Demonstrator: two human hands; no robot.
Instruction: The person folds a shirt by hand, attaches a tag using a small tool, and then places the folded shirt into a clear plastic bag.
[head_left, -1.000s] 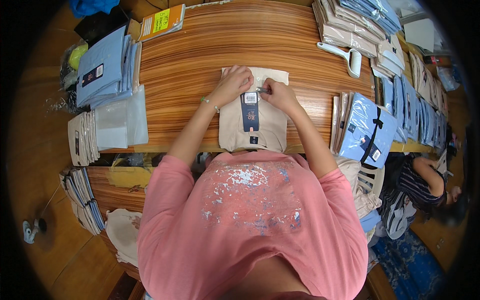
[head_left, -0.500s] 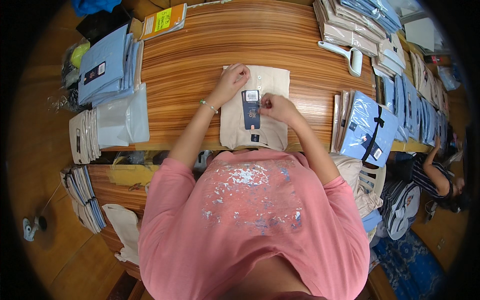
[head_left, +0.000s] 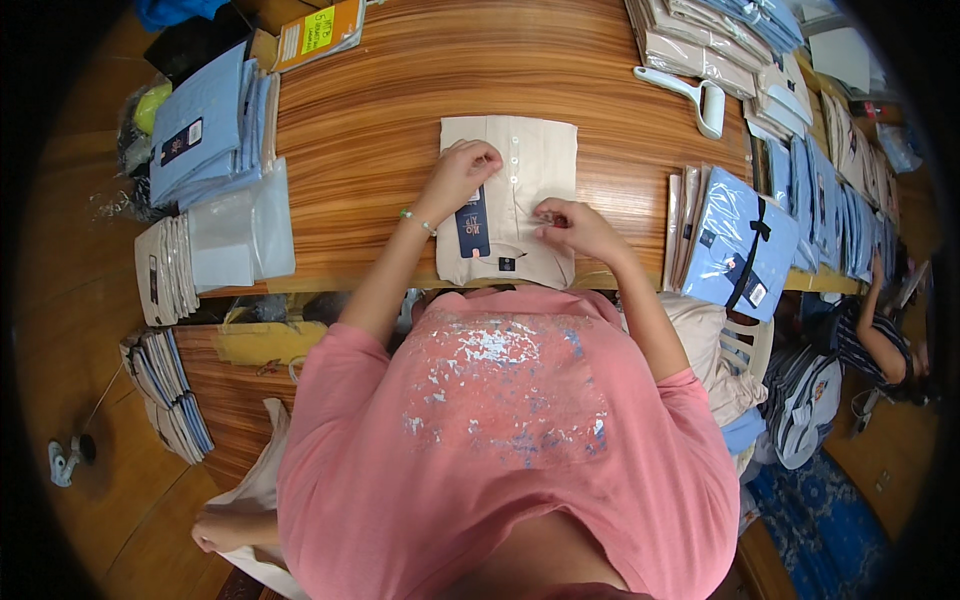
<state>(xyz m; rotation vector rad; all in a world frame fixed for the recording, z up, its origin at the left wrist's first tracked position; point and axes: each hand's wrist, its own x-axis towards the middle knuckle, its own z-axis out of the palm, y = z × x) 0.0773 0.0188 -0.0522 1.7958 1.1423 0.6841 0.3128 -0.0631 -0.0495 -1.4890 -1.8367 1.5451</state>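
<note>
A folded beige shirt (head_left: 525,230) with white buttons down its front lies on the wooden table before me. A dark blue hang tag (head_left: 472,228) rests on the shirt's left half, its upper end partly hidden by my left hand (head_left: 464,175). That hand is closed over the left side of the shirt, and what its fingertips hold is hidden. On the right half, my right hand (head_left: 582,230) is in a pinch just above the cloth. Anything between its fingers is too small to make out. A small dark label (head_left: 507,264) shows near the shirt's near edge.
Bagged blue shirts (head_left: 205,125) and clear plastic bags (head_left: 240,235) lie on the left. A white lint roller (head_left: 710,108) and a ribbon-tied blue shirt pack (head_left: 740,245) are on the right. At lower left another person's hand (head_left: 225,530) is beside beige cloth (head_left: 262,480).
The hang tag has shifted from the shirt's middle to its left side. My right hand has moved off it, rightward and nearer me. Another person's hand has appeared at lower left; the beige cloth there has moved.
</note>
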